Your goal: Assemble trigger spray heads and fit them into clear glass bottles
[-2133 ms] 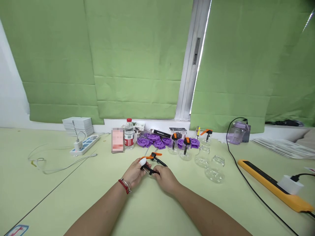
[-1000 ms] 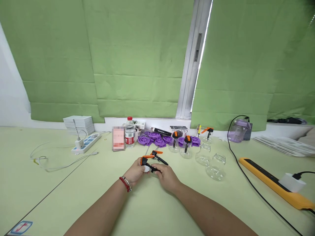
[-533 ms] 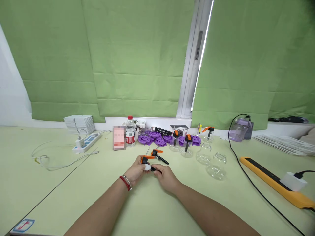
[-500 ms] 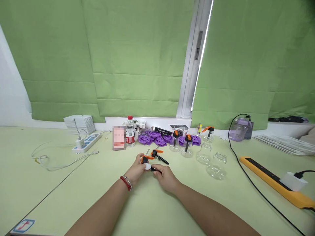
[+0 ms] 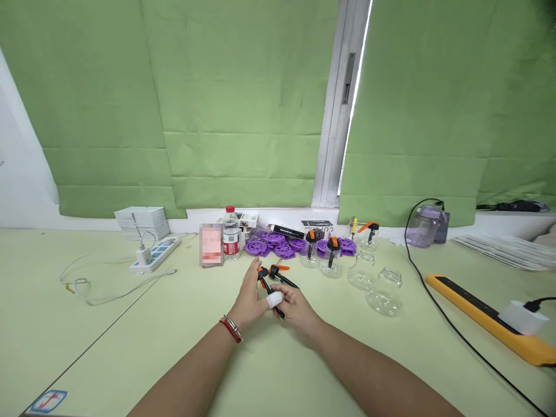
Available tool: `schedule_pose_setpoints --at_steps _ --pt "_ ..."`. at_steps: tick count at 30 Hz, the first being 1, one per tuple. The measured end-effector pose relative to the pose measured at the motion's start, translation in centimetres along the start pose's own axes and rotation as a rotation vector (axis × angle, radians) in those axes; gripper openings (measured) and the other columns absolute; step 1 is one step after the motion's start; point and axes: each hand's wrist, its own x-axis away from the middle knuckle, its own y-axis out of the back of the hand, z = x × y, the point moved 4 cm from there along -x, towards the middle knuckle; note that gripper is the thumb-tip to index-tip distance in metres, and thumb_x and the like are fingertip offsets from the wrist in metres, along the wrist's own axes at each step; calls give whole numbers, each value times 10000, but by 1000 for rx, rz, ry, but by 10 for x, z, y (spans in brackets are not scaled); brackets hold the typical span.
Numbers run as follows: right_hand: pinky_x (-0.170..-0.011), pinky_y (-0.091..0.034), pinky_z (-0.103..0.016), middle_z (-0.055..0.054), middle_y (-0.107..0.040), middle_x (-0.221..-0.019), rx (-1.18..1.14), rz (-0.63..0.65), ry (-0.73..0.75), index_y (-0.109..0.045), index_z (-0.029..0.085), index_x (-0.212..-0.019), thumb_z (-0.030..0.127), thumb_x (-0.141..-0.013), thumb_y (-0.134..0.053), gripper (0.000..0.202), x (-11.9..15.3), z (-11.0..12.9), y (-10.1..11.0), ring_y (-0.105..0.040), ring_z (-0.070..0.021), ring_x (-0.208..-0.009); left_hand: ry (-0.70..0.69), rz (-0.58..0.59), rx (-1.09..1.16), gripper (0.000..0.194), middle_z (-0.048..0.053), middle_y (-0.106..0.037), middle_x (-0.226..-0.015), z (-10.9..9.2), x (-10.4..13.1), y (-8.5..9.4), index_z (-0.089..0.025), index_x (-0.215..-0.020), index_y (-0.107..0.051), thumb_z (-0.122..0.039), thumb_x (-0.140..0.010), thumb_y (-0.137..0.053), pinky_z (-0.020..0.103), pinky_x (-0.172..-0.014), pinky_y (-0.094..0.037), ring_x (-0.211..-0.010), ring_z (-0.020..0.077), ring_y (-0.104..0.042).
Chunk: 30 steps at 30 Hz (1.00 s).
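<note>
Near the table's middle, my left hand (image 5: 252, 302) is closed around a black-and-orange trigger pump head (image 5: 263, 272), which is tilted with its black stem toward me. A white wrap (image 5: 274, 299) covers my left thumb tip. My right hand (image 5: 299, 310) pinches the lower part of the black stem beside that thumb; its fingertips are partly hidden. A second black-and-orange pump head (image 5: 281, 274) lies on the table just beyond my hands. To the right stand two open glass bottles, a front one (image 5: 384, 294) and one behind it (image 5: 360, 272).
Several glass bottles with pump heads fitted (image 5: 331, 260) stand at the back, near purple plastic parts (image 5: 273, 246). A water bottle (image 5: 231, 234) stands left of them. A yellow power strip (image 5: 486, 318) and black cable (image 5: 438, 313) lie right; a white power strip (image 5: 158, 255) lies left.
The held pump head has turned more upright, its stem now pointing toward me. My left fingers have lifted and my left thumb has moved toward the right hand.
</note>
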Motion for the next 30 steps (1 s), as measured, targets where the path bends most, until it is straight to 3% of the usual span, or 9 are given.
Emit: schedule_pose_setpoints --at_steps 6,10,16,21,27,30 --pt "-427 -287 -204 76 -478 -527 -104 33 -16 -584 152 -917 261 -649 -642 295 2 6 -1 -416 -60 -429 -56 -8 -25 842 147 -426 -1288 -8 0 4 -200 -1286 -307 -355 -590 -756 437 -1009 -312 -1196 281 -409" --pt "-419 -293 -198 65 -486 -567 -138 25 -47 -586 144 -879 328 -640 -685 318 1 5 2 -419 -61 -449 -40 14 -34 884 110 -474 -1164 -7 0 4 -196 -1202 -359 -345 -460 -816 426 -939 -375 -1081 268 -474" --pt "-539 -369 -223 6 -591 -648 -132 61 -98 -607 134 -894 382 -659 -712 358 2 0 5 -503 -96 -558 -72 18 -50 1141 164 -338 -1327 -5 3 -2 -194 -1329 -259 -328 -358 -844 465 -1017 -291 -1230 341 -344" --pt "-572 -381 -238 -15 -610 -655 -162 91 -95 -613 129 -853 363 -671 -713 312 1 -2 5 -517 -104 -566 -84 20 -118 1156 152 -386 -1282 -4 6 -7 -174 -1345 -252 -309 -348 -821 467 -997 -314 -1197 346 -371" --pt "-570 -382 -233 -18 -613 -636 -196 113 -105 -614 121 -849 327 -689 -699 275 0 -3 6 -506 -87 -528 -100 61 -188 1224 187 -252 -1410 -3 7 -12 -168 -1393 -198 -361 -349 -807 522 -1042 -225 -1289 385 -237" --pt "-559 -378 -229 -21 -620 -646 -234 119 -134 -603 124 -891 321 -683 -705 305 0 -4 5 -515 -90 -529 -117 65 -249 1230 189 -252 -1410 -4 8 -14 -161 -1408 -170 -396 -377 -799 524 -1039 -237 -1287 381 -246"
